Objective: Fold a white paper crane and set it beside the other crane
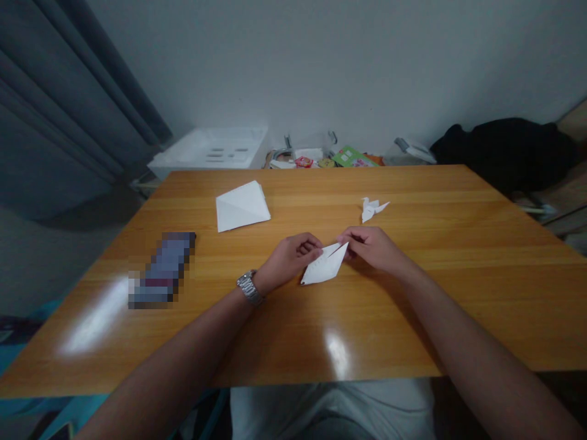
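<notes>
A half-folded white paper piece, kite-shaped, lies on the wooden table between my two hands. My left hand, with a metal watch on its wrist, has its fingers curled and pinches the paper's left edge. My right hand pinches the paper's upper right tip. A finished white paper crane stands farther back on the right. Several stacked white paper sheets lie at the back left.
A blurred-out dark rectangular object lies on the table's left part. Behind the table are a white plastic bin, small colourful clutter and a black bag. A grey curtain hangs at left.
</notes>
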Motion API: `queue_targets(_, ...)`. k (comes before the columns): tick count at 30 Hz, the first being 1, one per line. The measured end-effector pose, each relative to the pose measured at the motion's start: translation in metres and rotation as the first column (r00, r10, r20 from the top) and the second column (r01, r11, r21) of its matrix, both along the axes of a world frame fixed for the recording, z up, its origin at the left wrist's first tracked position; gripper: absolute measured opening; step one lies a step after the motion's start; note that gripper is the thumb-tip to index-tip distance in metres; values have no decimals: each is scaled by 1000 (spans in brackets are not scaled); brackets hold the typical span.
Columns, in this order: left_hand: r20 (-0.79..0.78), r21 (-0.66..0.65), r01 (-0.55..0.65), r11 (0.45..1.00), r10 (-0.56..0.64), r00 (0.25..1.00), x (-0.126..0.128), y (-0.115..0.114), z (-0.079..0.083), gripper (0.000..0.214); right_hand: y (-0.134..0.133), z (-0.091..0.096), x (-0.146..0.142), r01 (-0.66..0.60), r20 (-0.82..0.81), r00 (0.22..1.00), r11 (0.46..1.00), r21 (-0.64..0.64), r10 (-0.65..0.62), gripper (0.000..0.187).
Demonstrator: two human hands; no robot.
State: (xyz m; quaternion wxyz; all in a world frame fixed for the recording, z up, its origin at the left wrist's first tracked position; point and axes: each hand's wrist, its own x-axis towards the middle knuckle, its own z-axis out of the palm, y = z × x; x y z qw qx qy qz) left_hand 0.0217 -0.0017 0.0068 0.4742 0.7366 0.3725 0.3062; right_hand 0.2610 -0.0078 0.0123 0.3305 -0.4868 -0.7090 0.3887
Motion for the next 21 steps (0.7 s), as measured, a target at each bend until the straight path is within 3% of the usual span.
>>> queue_targets(3,5,13,-25,1000,25,1000,0,0,-1,21,2,-2,-1,14,-53,998,1000,-9,-14,44)
queue_targets(9,19,60,-202,978,201,979,-1,4,-3,19,-1,-2,-8,63,-271,957,983,-171,-108,57)
queue_targets(15,111,-39,-272,962,274,955,0,3,-4,20,-9,-1,-19,-65,-214,976,986,-155,31,49)
queue_targets(21,216,-172,-249,953,283,935,4,-1,-8,22,-12,-10,-28,-77,-274,961,983,-167,29,38)
